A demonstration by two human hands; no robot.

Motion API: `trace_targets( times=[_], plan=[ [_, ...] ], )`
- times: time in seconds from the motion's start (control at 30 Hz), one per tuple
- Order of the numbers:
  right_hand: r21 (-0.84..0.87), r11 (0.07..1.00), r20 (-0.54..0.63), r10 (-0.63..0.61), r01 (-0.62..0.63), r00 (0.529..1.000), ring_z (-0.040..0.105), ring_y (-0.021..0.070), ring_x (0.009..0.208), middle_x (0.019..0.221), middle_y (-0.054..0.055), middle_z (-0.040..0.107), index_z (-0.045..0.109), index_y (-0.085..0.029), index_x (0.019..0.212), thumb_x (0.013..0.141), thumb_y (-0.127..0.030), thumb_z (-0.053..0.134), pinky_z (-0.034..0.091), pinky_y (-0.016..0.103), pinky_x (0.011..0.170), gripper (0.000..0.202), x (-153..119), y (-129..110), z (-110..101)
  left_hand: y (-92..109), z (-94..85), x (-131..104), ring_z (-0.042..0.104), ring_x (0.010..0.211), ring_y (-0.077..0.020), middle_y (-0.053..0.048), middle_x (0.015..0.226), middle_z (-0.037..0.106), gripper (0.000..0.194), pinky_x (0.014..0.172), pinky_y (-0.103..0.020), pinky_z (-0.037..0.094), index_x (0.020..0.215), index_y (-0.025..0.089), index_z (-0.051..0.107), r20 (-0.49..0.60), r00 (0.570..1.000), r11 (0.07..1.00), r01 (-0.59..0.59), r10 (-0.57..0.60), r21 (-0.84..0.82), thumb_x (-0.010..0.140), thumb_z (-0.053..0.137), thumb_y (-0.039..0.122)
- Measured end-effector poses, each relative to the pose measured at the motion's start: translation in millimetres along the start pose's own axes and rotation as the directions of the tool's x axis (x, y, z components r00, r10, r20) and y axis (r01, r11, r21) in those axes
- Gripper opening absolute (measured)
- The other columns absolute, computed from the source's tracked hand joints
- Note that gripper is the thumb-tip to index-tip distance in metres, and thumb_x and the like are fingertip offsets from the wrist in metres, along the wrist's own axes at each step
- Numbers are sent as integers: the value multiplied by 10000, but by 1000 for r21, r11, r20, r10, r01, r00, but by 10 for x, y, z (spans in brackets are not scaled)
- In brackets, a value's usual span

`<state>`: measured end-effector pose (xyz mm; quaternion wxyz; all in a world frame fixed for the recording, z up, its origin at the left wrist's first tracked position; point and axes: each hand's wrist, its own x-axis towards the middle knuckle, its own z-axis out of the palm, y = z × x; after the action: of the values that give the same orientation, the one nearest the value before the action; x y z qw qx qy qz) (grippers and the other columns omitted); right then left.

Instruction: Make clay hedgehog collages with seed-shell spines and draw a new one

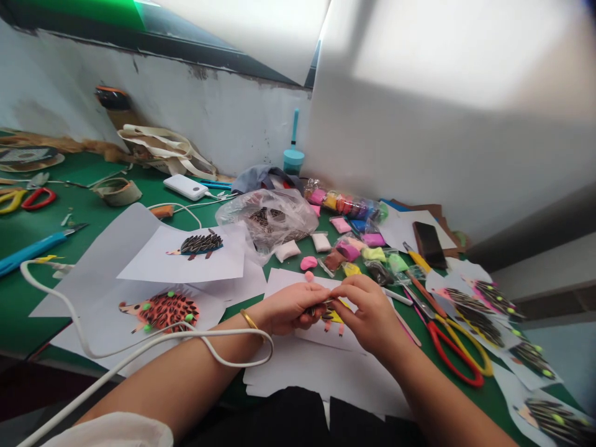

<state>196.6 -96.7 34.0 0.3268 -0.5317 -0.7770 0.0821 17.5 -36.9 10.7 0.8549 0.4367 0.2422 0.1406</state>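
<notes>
My left hand (294, 307) is half curled, with dark striped sunflower seeds (317, 310) held in its fingers. My right hand (365, 313) meets it, thumb and forefinger pinched together at the left fingertips; whatever lies in that pinch is too small to make out. Under both hands, a yellow clay hedgehog (333, 323) with pink legs lies on a white sheet (284, 279), partly covered by my fingers. A small pink clay ball (309, 276) sits just beyond my left hand, with a flattened pink lump (308, 263) behind it.
Finished-looking seed hedgehogs (161, 310) on paper lie left and right. Beyond are a plastic bag of seeds (267, 217) and several clay packets (347, 248). Red-and-yellow scissors (454, 347) and a phone (429, 245) lie right. A white cable (139, 360) crosses my left forearm.
</notes>
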Motion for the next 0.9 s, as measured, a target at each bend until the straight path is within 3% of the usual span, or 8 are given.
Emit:
trace_targets(
  times=[0.2, 0.37, 0.5, 0.67, 0.8, 0.9],
  plan=[
    [37, 999, 29, -29, 28, 999, 571, 202, 815, 848, 53, 624, 693, -219, 900, 878, -235, 616, 457, 328, 732, 82, -26, -69, 32, -6, 18, -2, 309, 411, -21, 40, 623, 498, 423, 393, -186, 137, 759, 163, 471, -81, 993, 991, -80, 89, 112, 790, 646, 547],
    [92, 995, 23, -42, 40, 999, 581, 194, 805, 842, 48, 637, 690, -234, 954, 911, -251, 577, 464, 326, 723, 122, -61, -59, -3, 2, 13, -15, 288, 404, -20, 46, 599, 498, 422, 391, -190, 126, 734, 164, 468, -68, 993, 990, -84, 92, 117, 791, 649, 541],
    [102, 994, -7, 51, -50, 999, 599, 203, 837, 880, 54, 655, 655, -222, 925, 925, -249, 541, 477, 339, 753, 117, -111, 94, -28, -4, -35, 20, 281, 384, -9, 58, 562, 462, 381, 393, -169, 126, 764, 154, 504, -151, 983, 995, -96, 101, 40, 826, 624, 510],
    [86, 974, 46, 206, -209, 978, 601, 235, 1007, 1091, 72, 664, 601, -236, 1116, 947, -273, 473, 467, 386, 877, 215, -240, 316, -2, 29, -99, 79, 288, 380, -7, 69, 587, 437, 327, 381, -163, 122, 817, 158, 531, -339, 930, 987, -158, 138, -32, 814, 647, 464],
    [142, 918, 168, 346, -369, 923, 624, 213, 884, 989, 52, 675, 596, -234, 1014, 937, -302, 479, 485, 337, 751, 156, -340, 330, 27, 24, -131, 114, 299, 392, -5, 65, 616, 429, 309, 378, -161, 115, 838, 153, 541, -419, 898, 985, -166, 133, -43, 828, 635, 448],
    [166, 929, 163, 306, -332, 938, 605, 202, 859, 922, 39, 654, 599, -224, 919, 900, -280, 520, 472, 320, 745, 98, -401, 323, 57, 1, -145, 138, 290, 387, -4, 68, 609, 418, 292, 377, -161, 112, 834, 154, 540, -435, 891, 985, -165, 128, -47, 842, 620, 435]
  ],
)
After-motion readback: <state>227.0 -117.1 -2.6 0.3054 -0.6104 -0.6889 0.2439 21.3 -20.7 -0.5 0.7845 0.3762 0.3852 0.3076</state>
